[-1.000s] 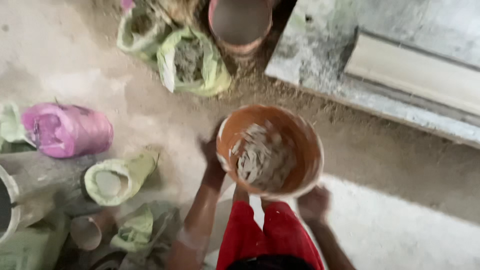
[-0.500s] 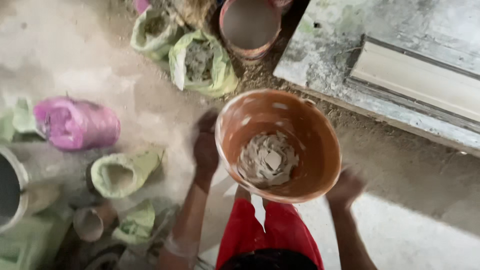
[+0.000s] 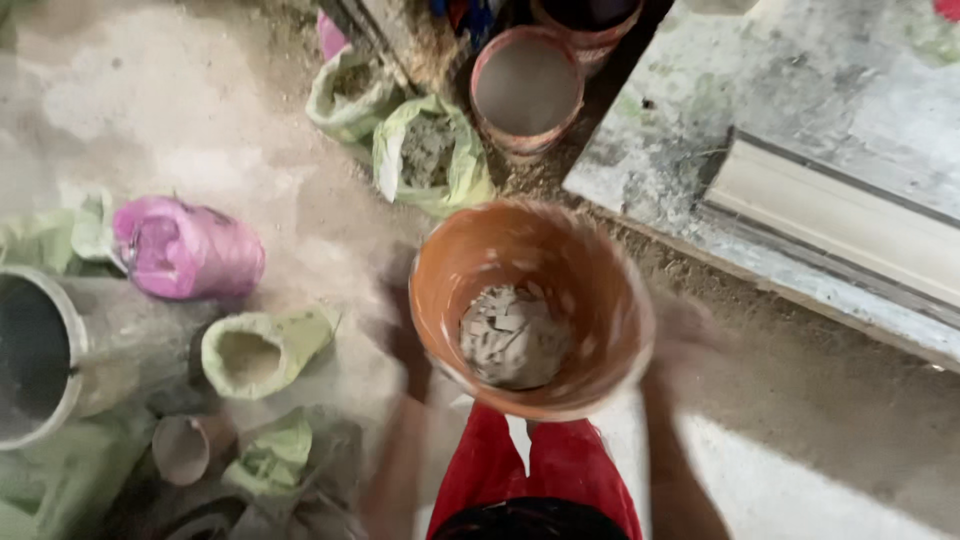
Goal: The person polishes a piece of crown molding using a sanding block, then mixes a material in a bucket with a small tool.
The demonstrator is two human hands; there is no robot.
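Observation:
I hold an orange bucket (image 3: 590, 270) in front of my chest, its mouth facing up at me. Pale grey lumps of dry material (image 3: 512, 338) lie in its bottom. My left hand (image 3: 405, 335) grips the bucket's left side and my right hand (image 3: 678, 325) grips its right side; both are blurred by motion. My red clothing (image 3: 535, 475) shows below the bucket.
On the dusty ground ahead stand a second orange bucket (image 3: 527, 88) and green sacks of powder (image 3: 428, 152). A pink sack (image 3: 190, 248), a grey drum (image 3: 40, 350) and more green sacks (image 3: 262, 347) lie left. A concrete slab (image 3: 800, 120) runs along the right.
The bucket has come up closer to my head and looks larger. The view has shifted forward, so the sacks and the second bucket sit lower in frame.

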